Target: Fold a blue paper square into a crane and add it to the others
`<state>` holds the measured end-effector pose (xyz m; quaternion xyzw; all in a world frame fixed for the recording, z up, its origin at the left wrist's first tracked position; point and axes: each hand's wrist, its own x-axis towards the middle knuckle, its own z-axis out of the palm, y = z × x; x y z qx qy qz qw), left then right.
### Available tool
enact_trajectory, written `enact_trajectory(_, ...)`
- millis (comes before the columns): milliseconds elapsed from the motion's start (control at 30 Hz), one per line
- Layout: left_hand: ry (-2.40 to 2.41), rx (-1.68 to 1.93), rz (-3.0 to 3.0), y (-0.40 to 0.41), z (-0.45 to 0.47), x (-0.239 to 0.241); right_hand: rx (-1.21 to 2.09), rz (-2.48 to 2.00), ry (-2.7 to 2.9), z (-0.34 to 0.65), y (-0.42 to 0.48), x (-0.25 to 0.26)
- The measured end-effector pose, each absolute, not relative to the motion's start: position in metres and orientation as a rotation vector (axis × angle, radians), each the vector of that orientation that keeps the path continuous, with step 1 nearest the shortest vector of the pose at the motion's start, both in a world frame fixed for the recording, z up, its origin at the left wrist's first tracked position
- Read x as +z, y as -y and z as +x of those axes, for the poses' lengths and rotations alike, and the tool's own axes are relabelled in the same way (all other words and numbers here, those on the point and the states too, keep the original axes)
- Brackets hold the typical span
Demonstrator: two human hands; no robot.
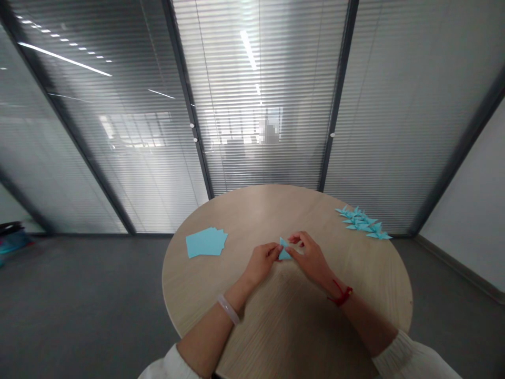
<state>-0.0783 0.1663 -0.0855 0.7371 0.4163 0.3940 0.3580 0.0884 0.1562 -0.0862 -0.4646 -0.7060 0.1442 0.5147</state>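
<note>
plain blue paper [284, 255] between fingers [272, 246]

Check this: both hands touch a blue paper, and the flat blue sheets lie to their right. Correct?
No: the head view shows the flat blue sheets on the left instead. The left hand and right hand do touch a blue paper.

Pale blinds [300, 163], dark frames [340, 79], grey floor [98, 295]
</note>
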Motion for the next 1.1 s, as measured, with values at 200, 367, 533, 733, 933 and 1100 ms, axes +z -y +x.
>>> enact_trajectory(200,-1.068,0.924,2.093,-0.1616,-0.0778,-0.083,0.542,-1.071,1.725,0.0918,-0.1596,-0.0863)
enact_trajectory(367,-1.049,0.872,2.161,-0.1609,-0.0778,-0.084,0.613,-1.102,1.702,0.0929,-0.1627,-0.0882)
enact_trajectory(533,-1.047,0.868,2.16,-0.1612,-0.0773,-0.0858,0.625,-1.111,1.663,0.0929,-0.1635,-0.0897)
enact_trajectory(733,-1.084,0.895,2.035,-0.1613,-0.0769,-0.0871,0.649,-1.111,1.619,0.0946,-0.1647,-0.0903)
enact_trajectory(933,-1.1,1.042,1.699,-0.1682,-0.08,-0.0853,0.773,-1.046,1.463,0.0974,-0.1649,-0.0863)
enact_trajectory(1100,-1.063,1.191,1.473,-0.1687,-0.0818,-0.078,0.904,-1.017,1.297,0.0981,-0.1645,-0.0858)
